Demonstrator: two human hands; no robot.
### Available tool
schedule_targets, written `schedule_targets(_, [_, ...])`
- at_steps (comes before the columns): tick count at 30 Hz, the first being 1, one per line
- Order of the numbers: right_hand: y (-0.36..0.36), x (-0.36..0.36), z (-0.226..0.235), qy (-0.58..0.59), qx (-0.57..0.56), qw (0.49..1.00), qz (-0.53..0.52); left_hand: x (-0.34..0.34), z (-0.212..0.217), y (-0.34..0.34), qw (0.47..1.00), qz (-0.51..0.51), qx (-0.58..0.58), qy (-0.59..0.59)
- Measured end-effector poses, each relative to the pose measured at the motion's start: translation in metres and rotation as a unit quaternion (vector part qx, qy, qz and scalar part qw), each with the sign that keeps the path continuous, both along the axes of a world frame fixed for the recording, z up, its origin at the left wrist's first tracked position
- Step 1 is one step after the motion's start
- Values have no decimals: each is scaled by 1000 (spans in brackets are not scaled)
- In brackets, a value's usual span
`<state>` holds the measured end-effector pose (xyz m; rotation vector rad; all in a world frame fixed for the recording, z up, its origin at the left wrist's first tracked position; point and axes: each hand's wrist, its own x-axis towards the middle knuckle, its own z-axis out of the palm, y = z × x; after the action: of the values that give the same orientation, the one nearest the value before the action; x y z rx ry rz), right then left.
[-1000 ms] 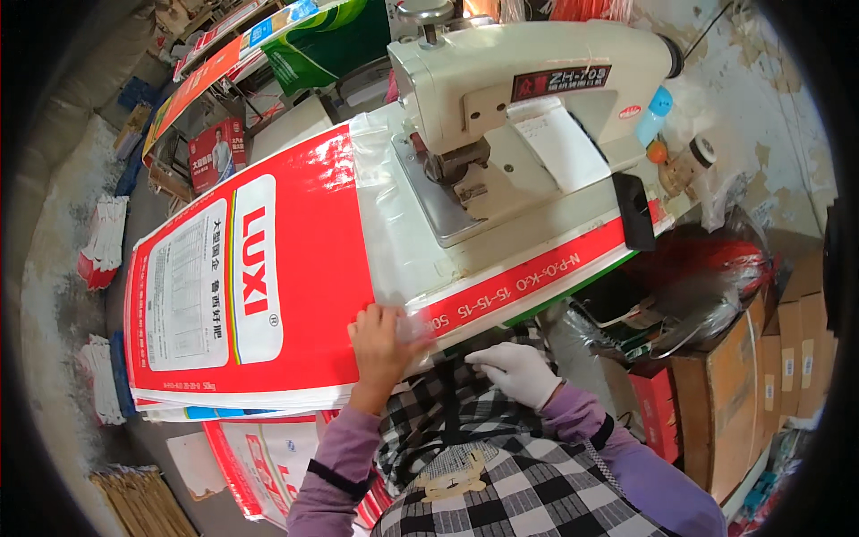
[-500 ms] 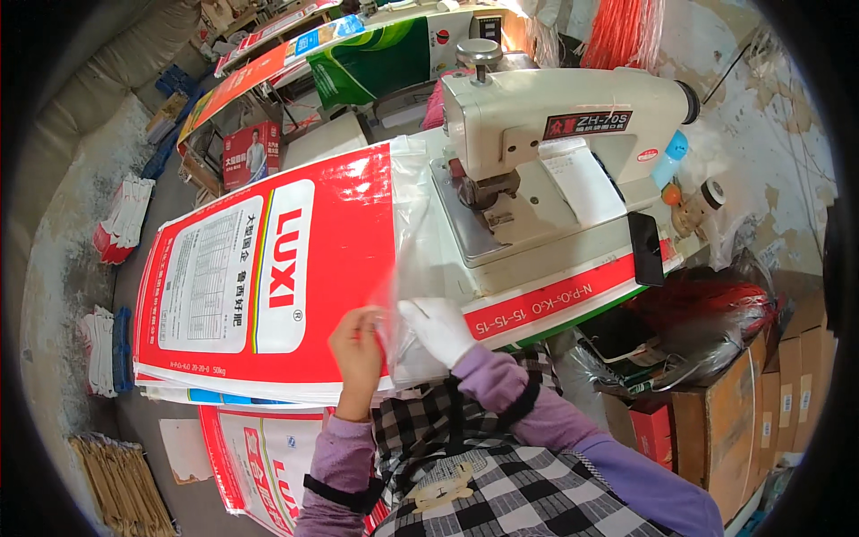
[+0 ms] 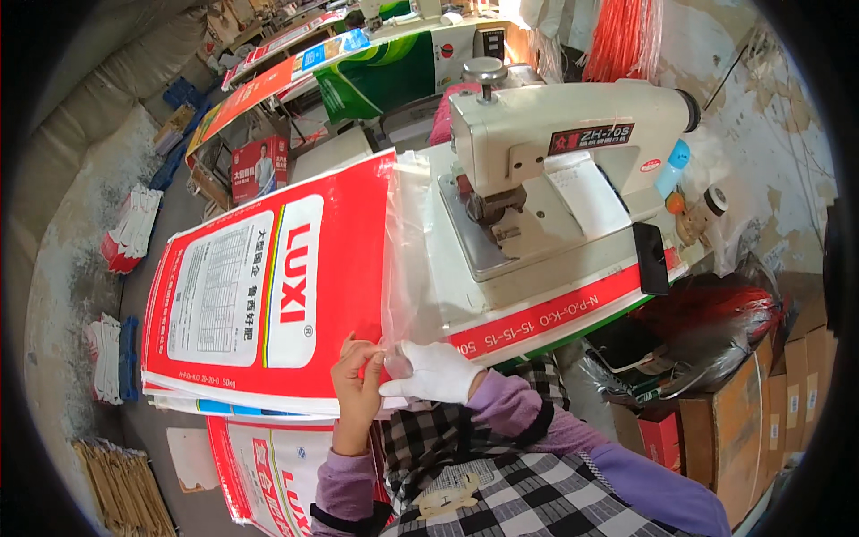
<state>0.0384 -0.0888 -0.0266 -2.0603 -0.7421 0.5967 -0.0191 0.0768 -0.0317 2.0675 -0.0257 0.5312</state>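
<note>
A large red and white printed sack (image 3: pixel 358 286) lies flat on top of a stack at the left of the table. Clear plastic film (image 3: pixel 410 268), seemingly its inner liner, sticks out past the sack's right-hand edge. At the near corner of that edge, my bare left hand (image 3: pixel 358 389) pinches the film between thumb and fingers. My right hand (image 3: pixel 437 372), in a white glove, meets it there and is closed on the same film. Just beyond both hands stands a cream sewing machine (image 3: pixel 564 134), its needle area apart from the sack.
A black phone (image 3: pixel 650 258) lies at the table's right edge. Another printed sack (image 3: pixel 273 465) hangs lower at the near left. Cardboard boxes (image 3: pixel 729 430) stand at the right, below red strands (image 3: pixel 622 45) hung at the back. A red carton (image 3: pixel 259 170) is behind the stack.
My right hand has come lower and nearer to my left, its fingers now at the film's corner. The film is less raised than before. The whole view has shifted slightly.
</note>
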Motion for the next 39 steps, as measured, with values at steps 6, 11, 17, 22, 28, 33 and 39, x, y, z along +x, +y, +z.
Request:
schedule_targets(6, [44, -16, -30, 55, 350, 894, -275, 15, -34, -17, 889, 87, -433, 121])
schedule_targets(11, [31, -7, -32, -30, 290, 946, -140, 9, -6, 13, 920, -82, 317, 214])
schedule_targets(17, [7, -20, -30, -55, 292, 953, 61, 0, 16, 31, 960, 42, 48, 271])
schedule_targets(22, [22, -33, -29, -188, 256, 945, 73, -2, 21, 34, 952, 20, -62, 298])
schedule_targets(28, [29, -40, -23, -190, 255, 937, 142, 4, -12, 30, 967, -3, 181, 180])
schedule_targets(33, [35, 34, -56, 444, 528, 723, 34, -4, 72, -4, 964, 107, 203, 137])
schedule_targets(39, [79, -7, -4, 15, 120, 959, 256, -132, 77, 6, 936, 51, 307, 167])
